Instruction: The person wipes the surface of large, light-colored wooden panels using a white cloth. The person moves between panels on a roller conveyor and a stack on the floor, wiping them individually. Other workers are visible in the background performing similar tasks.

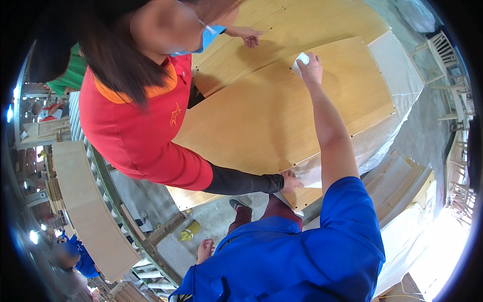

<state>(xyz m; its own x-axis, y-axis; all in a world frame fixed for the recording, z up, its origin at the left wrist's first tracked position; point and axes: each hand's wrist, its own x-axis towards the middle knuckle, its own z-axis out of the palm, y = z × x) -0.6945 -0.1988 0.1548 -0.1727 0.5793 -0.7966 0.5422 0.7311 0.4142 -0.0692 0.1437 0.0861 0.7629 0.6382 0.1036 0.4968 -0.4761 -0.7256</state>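
Observation:
My right hand [313,69] is stretched out over a large light-wood panel [241,121]. Its fingers are closed round a small white pad [301,62], which touches or nearly touches the panel's surface; its exact kind is unclear. Low at my waist, my left hand [205,250] is held with curled fingers, and what is in them, if anything, cannot be made out. A co-worker in a red shirt [136,126] leans in from the left. One co-worker's hand [291,181] rests near the panel's front edge; the other hand [246,35] is above the far panel.
Another wood panel [282,20] lies beyond the first. Translucent sheeting [397,85] hangs at the right edge. A roller conveyor [108,181] runs along the left, beside a pale board [83,201]. A yellow object [189,230] is on the floor. Wooden chairs [443,53] stand right.

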